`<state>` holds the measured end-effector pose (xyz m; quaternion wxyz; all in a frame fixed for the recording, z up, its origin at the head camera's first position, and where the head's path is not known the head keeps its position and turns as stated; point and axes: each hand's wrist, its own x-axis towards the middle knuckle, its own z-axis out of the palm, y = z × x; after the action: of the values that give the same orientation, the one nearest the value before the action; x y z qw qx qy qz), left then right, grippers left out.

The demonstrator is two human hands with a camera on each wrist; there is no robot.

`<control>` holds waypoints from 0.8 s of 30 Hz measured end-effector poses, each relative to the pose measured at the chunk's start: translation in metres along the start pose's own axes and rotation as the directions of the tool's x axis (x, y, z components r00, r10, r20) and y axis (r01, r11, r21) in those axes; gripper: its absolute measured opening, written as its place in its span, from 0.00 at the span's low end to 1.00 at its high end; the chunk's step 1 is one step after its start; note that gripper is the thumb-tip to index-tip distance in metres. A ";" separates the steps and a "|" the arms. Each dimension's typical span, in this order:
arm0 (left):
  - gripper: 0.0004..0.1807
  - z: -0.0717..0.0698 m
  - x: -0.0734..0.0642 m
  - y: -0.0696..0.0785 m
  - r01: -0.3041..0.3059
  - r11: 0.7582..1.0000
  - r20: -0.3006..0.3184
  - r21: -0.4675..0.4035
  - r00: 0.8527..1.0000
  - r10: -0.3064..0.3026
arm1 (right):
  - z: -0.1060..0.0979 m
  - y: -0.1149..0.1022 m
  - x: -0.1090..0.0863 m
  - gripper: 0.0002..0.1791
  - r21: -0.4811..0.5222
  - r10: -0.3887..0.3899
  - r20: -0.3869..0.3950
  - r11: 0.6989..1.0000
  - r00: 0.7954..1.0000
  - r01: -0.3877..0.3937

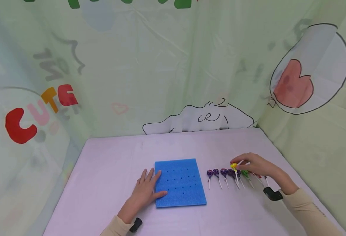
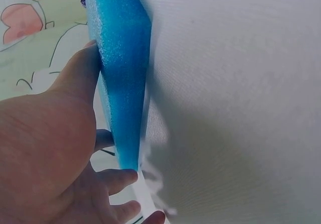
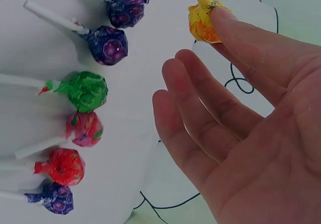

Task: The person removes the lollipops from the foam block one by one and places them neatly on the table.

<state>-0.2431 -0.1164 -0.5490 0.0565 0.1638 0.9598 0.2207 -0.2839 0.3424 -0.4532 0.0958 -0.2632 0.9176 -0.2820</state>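
In the head view a square blue foam board (image 1: 178, 200) with rows of small holes lies on the table. My left hand (image 1: 144, 190) rests at its left edge, fingers spread, with the thumb on top of the foam. My right hand (image 1: 253, 164) pinches a yellow-wrapped lollipop (image 1: 234, 166) by its candy end, stick downward, above the row of lollipops. The right wrist view shows the yellow wrapper (image 3: 203, 25) between thumb and forefinger, the other fingers loosely extended. Beneath lie a green lollipop (image 3: 86, 91), a red one (image 3: 65, 167) and several purple ones (image 3: 109, 45).
The lollipop row runs right of the foam, its left end marked by a purple lollipop (image 1: 209, 173). A pale cloth covers the table (image 1: 117, 154). Printed curtains (image 1: 161, 72) hang behind it and along both sides.
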 end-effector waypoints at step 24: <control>0.49 0.001 -0.001 -0.001 0.001 1.000 -0.001 0.010 1.000 -0.001 | -0.018 0.031 -0.028 0.16 -0.007 0.104 0.044 0.995 0.994 -0.104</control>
<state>-0.2425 -0.1171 -0.5507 0.0554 0.1635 0.9610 0.2161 -0.2798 0.3874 -0.4556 0.1302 -0.2214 0.9284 -0.2686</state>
